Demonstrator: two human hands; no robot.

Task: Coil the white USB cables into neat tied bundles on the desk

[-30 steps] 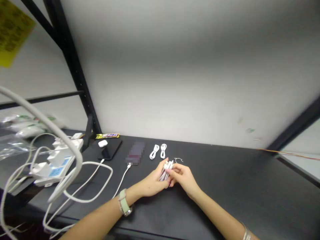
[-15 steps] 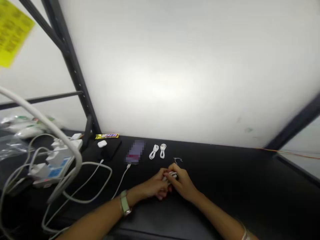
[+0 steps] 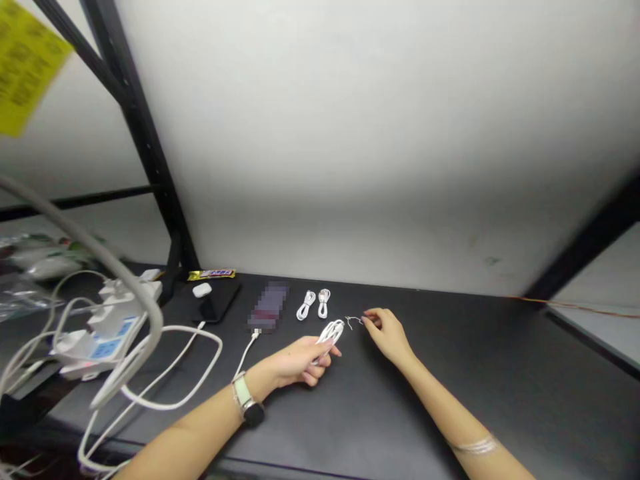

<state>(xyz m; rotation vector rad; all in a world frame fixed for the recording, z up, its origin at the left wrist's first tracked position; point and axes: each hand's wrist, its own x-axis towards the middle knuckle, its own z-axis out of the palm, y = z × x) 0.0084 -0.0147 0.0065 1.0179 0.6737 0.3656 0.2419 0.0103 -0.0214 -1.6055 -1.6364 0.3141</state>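
Left hand (image 3: 296, 361), holding white cable (image 3: 331, 335), seemingly coiled

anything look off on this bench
Mainly the thick pale cable arching in midair at far left, over the power strip, instead of lying on the black bench. A loose thin wire twist tie also lies beside the right hand, just past the coiled white cable in the left hand.

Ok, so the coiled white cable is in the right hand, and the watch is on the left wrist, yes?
No: the head view shows the coiled white cable in the left hand, not the right hand, which is beside the thin wire. The watch is on the left wrist, as you said.
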